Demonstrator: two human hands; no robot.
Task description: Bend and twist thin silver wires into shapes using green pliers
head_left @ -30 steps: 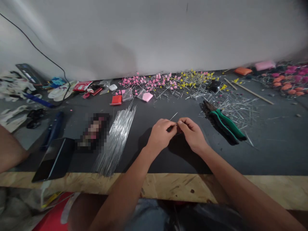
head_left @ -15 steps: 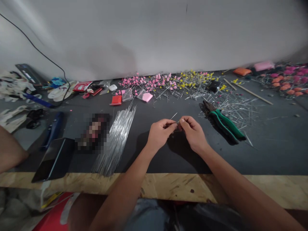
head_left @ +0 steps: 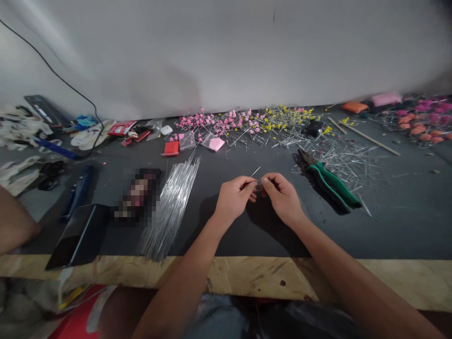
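Note:
My left hand (head_left: 234, 194) pinches a thin metal wire (head_left: 255, 171), whose free end sticks up beyond the fingers. Close beside it, my right hand (head_left: 280, 192) has its thumb and forefinger closed at the wire's other end; the fingers hide most of that part. Both hands are just above the dark tabletop. To the left lies a bundle of straight silvery wires (head_left: 173, 202). Green-handled pliers (head_left: 332, 183) rest to the right, beside a loose heap of wires (head_left: 353, 157).
Wires tipped with pink (head_left: 215, 121) and yellow (head_left: 287, 117) bits lie along the wall. Orange and magenta pieces (head_left: 420, 123) are at the far right. A dark phone-like device (head_left: 79, 235) overlaps the wooden front edge (head_left: 254, 278). Another person's arm (head_left: 16, 223) enters at left.
My hands stay in nearly the same place over the table. The fingertips have drawn slightly apart, and the left fingers have curled under a little.

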